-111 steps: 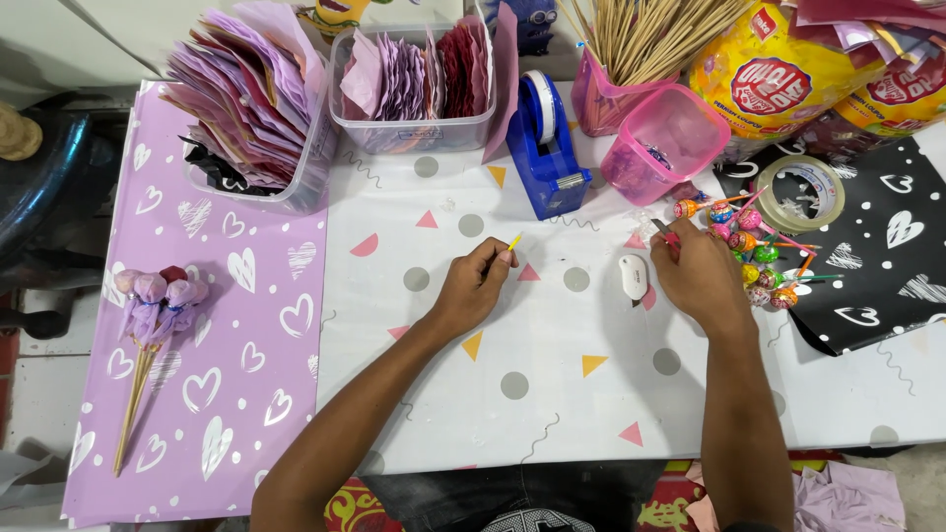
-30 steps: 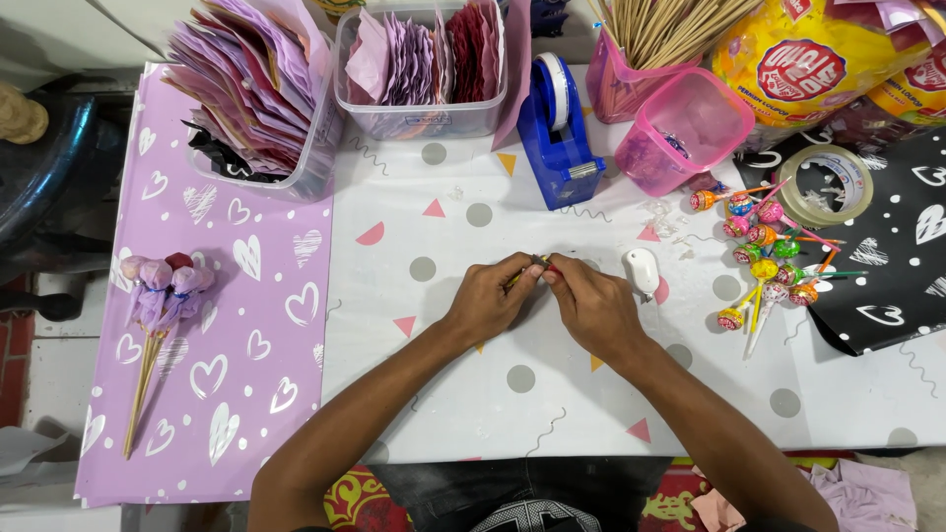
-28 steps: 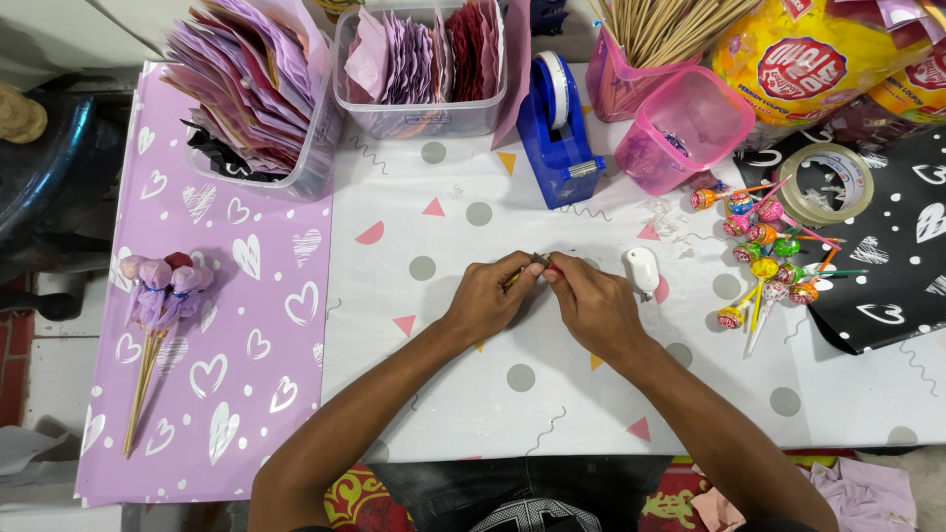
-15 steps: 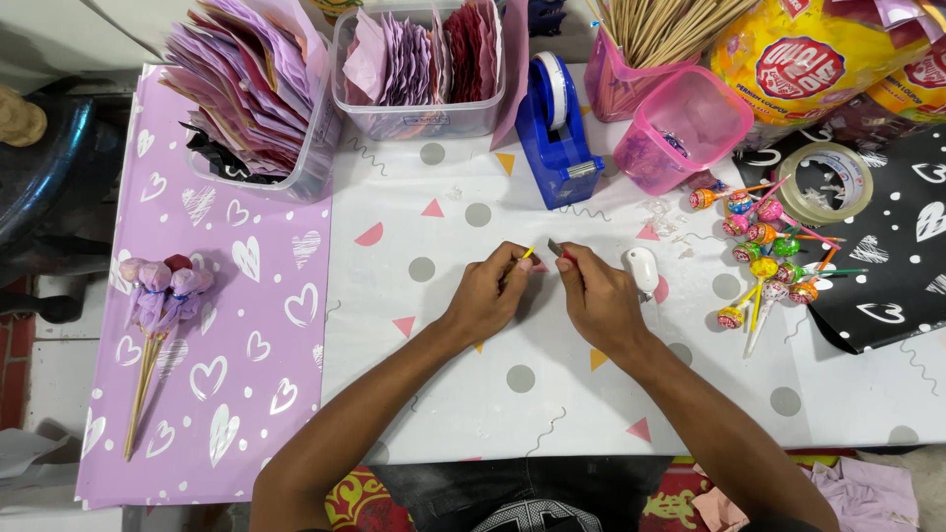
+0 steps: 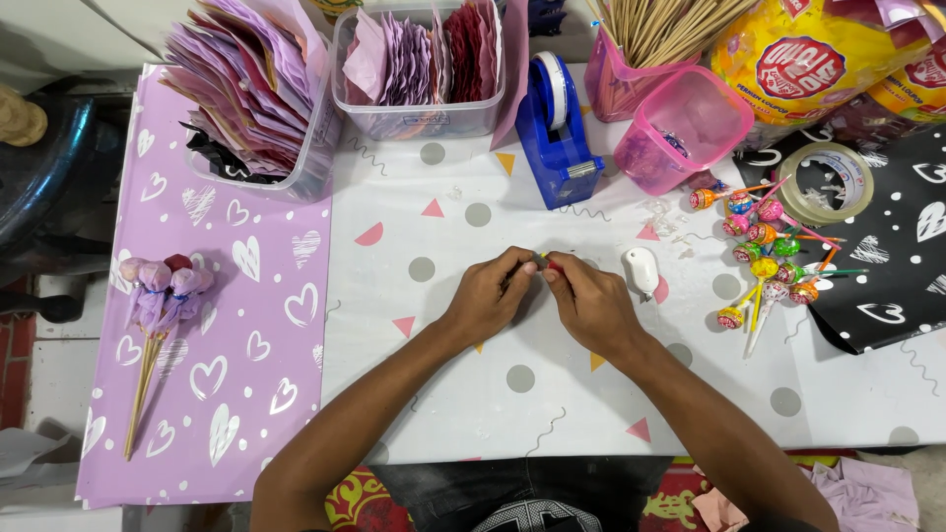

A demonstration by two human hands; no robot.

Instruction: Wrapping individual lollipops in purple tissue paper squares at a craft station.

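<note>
Clear tub (image 5: 419,118): folded pink, purple and maroon wrapping sheets are stored upright. Second clear tub (image 5: 313,163): fanned purple sheets are held. Pink cup (image 5: 613,91): wooden sticks are stood. Pink basket (image 5: 680,128): contents cannot be told. Left hand (image 5: 485,305) and right hand (image 5: 589,307): fingers are pinched shut on a small lollipop (image 5: 548,262), held just above the worktop (image 5: 552,394) at its centre.

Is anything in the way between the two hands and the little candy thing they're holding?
Nothing visible is. The left hand and right hand meet fingertip to fingertip, both pinching the small lollipop directly above the table.
</note>
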